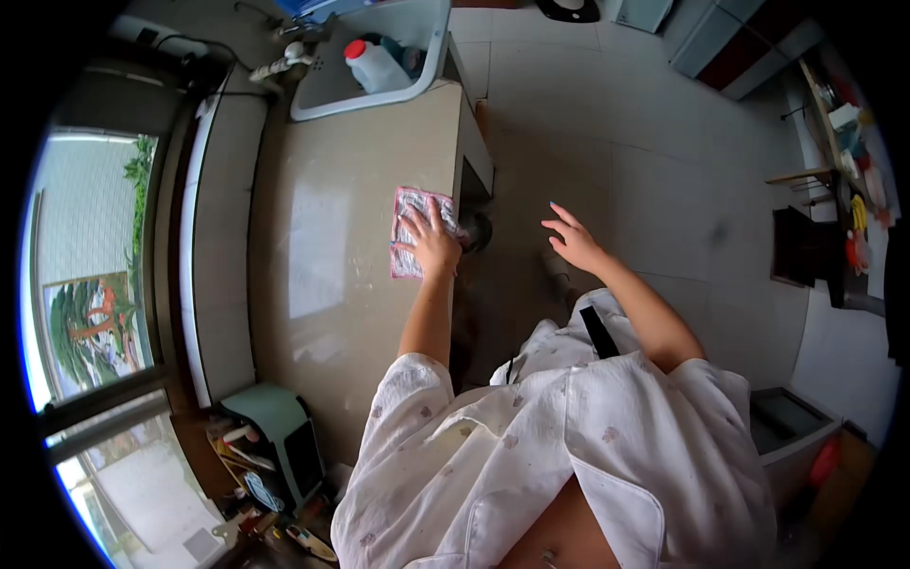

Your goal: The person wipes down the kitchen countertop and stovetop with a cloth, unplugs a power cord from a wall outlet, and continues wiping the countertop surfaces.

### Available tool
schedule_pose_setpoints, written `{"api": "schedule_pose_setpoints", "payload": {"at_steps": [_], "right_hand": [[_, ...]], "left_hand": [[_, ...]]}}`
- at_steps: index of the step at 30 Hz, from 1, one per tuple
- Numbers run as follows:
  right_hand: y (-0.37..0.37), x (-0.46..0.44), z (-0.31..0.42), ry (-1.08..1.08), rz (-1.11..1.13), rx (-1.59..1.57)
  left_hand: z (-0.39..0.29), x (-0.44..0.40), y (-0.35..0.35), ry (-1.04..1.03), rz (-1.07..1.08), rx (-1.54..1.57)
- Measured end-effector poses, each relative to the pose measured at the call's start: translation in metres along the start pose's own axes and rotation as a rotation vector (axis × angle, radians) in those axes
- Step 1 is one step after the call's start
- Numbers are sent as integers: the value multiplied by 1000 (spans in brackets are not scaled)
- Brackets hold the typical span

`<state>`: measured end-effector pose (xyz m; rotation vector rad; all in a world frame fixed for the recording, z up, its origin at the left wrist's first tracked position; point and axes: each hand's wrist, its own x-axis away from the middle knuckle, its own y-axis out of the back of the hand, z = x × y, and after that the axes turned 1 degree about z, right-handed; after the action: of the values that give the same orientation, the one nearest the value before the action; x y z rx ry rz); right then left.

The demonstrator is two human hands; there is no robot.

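Observation:
A pink-edged cloth (402,204) with a pale, patterned middle lies flat on the beige countertop (360,152), close to its right edge. My left hand (433,242) rests on the cloth with fingers spread, pressing it to the surface. Out over the floor, to the right of the counter, my right hand (574,237) hangs in the air with its fingers apart and nothing in them.
A grey sink (431,81) at the counter's far end holds a white jug with a red cap (377,68). A green-and-black box (275,431) stands near left. Windows line the left; a wooden stool (801,247) is far right on the tiled floor.

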<state>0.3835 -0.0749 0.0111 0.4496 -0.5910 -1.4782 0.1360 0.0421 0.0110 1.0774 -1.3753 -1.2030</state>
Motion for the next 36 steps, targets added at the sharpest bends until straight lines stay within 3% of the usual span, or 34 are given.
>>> {"api": "schedule_pose_setpoints", "payload": {"at_steps": [4, 5, 11, 15, 17, 22, 26, 30, 32, 36], "right_hand": [[39, 14, -23, -216, -89, -52], [35, -3, -30, -292, -19, -70], [57, 19, -81, -381, -120, -118], [44, 15, -81, -390, -120, -114], [45, 10, -83, -399, -97, -186], [49, -28, -64, -515, 110, -233], [18, -60, -71, -382, 128, -400], [-9, -86, -66, -305, 217, -366], [-15, -88, -60, -323, 264, -352], [-8, -86, -55, -351, 351, -353]], "left_hand": [[-58, -104, 27, -67, 30, -22], [-48, -135, 2, -50, 99, -34], [-112, -233, 16, -159, 54, -109], [-88, -252, -16, -266, 101, -188], [-73, -252, -41, -416, 7, -215], [-36, -134, -7, -471, 63, -130], [9, -7, 10, -420, 179, -46], [62, 100, -7, -388, 192, -64], [80, 128, -22, -386, 154, -142], [67, 107, -21, -367, 124, -213]]}}
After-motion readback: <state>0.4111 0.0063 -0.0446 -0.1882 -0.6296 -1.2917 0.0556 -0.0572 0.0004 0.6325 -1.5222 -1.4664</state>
